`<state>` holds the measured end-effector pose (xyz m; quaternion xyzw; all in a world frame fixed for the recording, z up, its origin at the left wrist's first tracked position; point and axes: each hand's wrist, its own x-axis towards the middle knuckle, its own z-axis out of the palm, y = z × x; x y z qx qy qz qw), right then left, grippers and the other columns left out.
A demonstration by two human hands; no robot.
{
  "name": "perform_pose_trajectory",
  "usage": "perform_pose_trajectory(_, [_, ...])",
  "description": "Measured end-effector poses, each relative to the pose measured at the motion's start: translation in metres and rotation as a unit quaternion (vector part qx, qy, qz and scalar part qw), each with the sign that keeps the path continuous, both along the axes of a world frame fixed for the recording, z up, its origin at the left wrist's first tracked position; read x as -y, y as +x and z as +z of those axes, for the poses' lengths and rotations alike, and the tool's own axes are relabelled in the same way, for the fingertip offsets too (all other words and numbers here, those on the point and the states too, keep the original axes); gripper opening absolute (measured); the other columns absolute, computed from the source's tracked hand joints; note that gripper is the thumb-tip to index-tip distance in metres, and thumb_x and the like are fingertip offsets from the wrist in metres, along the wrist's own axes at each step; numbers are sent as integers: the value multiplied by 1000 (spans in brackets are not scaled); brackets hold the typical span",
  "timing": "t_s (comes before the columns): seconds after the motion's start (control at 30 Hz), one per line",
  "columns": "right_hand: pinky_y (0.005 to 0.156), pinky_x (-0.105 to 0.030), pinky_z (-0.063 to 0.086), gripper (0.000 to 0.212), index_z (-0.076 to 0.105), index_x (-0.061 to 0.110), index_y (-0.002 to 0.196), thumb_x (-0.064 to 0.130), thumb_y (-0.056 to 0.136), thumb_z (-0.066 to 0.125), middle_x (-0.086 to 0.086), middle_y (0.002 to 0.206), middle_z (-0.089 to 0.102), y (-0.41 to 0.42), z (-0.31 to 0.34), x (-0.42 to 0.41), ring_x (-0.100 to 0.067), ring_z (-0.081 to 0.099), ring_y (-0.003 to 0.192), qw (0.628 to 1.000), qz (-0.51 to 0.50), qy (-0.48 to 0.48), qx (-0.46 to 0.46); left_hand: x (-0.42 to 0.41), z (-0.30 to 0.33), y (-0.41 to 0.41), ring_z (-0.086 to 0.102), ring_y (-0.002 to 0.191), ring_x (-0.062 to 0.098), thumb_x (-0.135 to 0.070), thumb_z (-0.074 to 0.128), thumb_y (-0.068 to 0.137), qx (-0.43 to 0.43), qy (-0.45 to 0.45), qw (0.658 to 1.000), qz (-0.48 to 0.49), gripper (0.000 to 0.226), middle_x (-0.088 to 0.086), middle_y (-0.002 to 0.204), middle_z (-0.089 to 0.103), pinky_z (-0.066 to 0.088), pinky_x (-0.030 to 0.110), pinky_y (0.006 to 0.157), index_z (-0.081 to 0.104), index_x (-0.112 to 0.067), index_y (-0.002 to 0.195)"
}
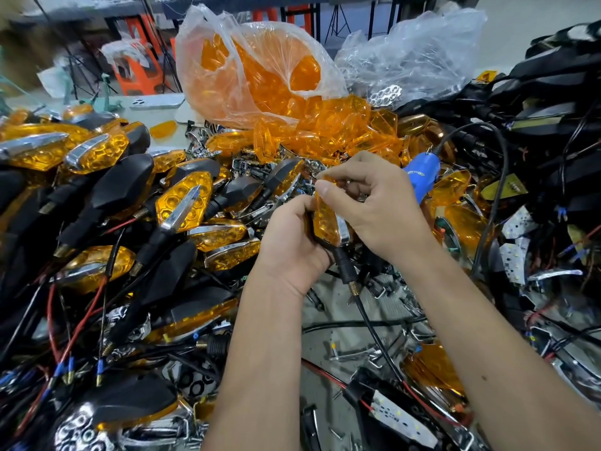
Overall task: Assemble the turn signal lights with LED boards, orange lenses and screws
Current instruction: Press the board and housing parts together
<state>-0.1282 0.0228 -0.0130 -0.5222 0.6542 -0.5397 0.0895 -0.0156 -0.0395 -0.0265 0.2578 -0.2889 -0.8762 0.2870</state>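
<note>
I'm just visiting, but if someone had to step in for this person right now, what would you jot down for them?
Left hand grips the turn signal light from below. Right hand pinches its orange lens at the top.
Finished lights are piled on the left; spare lenses sit in the bag; the blue screwdriver lies behind the hands; loose LED boards are on the right.
Left: seat this lens, then screw it. Whether it is fully seated, I cannot tell.

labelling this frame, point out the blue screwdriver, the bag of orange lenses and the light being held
blue screwdriver [422,175]: head view, blue handle
bag of orange lenses [260,73]: head view, plastic front
held turn signal light [325,216]: head view, orange lens face
</note>
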Motion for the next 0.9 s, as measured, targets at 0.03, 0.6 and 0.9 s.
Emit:
perform_pose_trajectory(0.03, [71, -32, 51, 16, 81, 21, 104, 31, 94, 74, 4, 92, 59, 0, 0, 0, -10, 56, 77, 1000, 0, -1, -3, 1, 0, 1, 71, 82, 25, -13, 43, 100, -7, 0, 1000, 0, 40, 13, 90, 72, 58, 39, 82, 79, -3, 87])
perform_pose_trajectory(0.6, [88, -14, 44, 34, 66, 25, 140, 28, 108, 53, -4, 113, 53, 8, 4, -2, -7, 54, 104, 998, 54, 26, -8, -4, 8, 2, 72, 113, 30, -44, 60, 97, -14, -83, 995, 45, 45, 16, 120, 75, 62, 44, 88, 73, -7, 119])
perform_pose_trajectory(0.9, [63, -29, 47, 42, 70, 13, 103, 51, 86, 68, 9, 76, 65, -1, 8, -8, -8, 55, 65, 968, 165, 106, 159, 0, 1, 1, 63, 71, 12, -50, 36, 107, 18, -274, 945, 177, 45, -3, 77, 62, 54, 28, 63, 62, -15, 97])
